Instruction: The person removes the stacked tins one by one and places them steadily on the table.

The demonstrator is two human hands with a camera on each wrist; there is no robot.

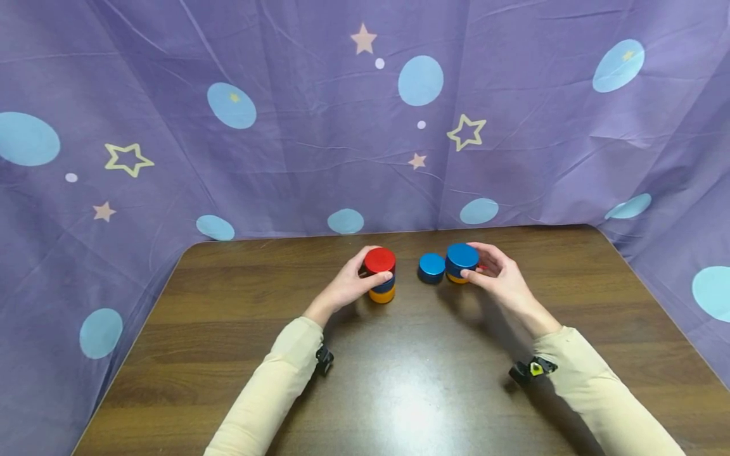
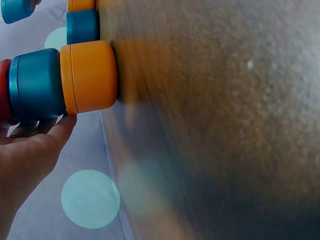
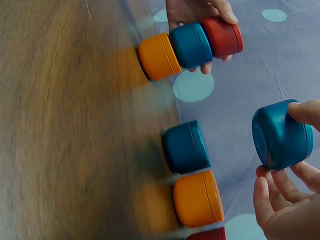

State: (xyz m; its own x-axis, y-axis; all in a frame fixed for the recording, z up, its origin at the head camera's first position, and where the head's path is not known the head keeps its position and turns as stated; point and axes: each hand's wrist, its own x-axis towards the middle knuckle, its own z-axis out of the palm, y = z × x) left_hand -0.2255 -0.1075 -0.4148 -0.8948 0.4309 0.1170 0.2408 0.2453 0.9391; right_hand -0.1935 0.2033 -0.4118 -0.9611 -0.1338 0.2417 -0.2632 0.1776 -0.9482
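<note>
At left, wrinkled purple cloth (image 1: pixel 319 126) printed with pale-blue discs and stars, stretching behind a wood-grain worktop (image 1: pixel 228 329) with a glossy patch of glare. Next, a cream fabric left sleeve (image 1: pixel 268 392), then the left hand (image 1: pixel 349 282), thumb and fingers curled around an upright stack of three smooth, satin-sheened, rounded cylinders: red container (image 1: pixel 379 259) on top, blue container (image 2: pixel 40 82) in the middle, orange container (image 2: pixel 92 77) at the base. Farther right, apart from the stack, a lone blue container (image 1: pixel 431 268) upright on the worktop. Just beside it, a second orange container (image 3: pixel 197 199), and beyond that a second red container (image 3: pixel 209 234), mostly out of sight. Above the worktop, a raised blue container (image 1: pixel 462 256), pinched between thumb and fingers of the right hand (image 1: pixel 507 278). At far right, a matching right sleeve (image 1: pixel 599 392). In all, seven containers visible: three blue, two orange, two red.
</note>
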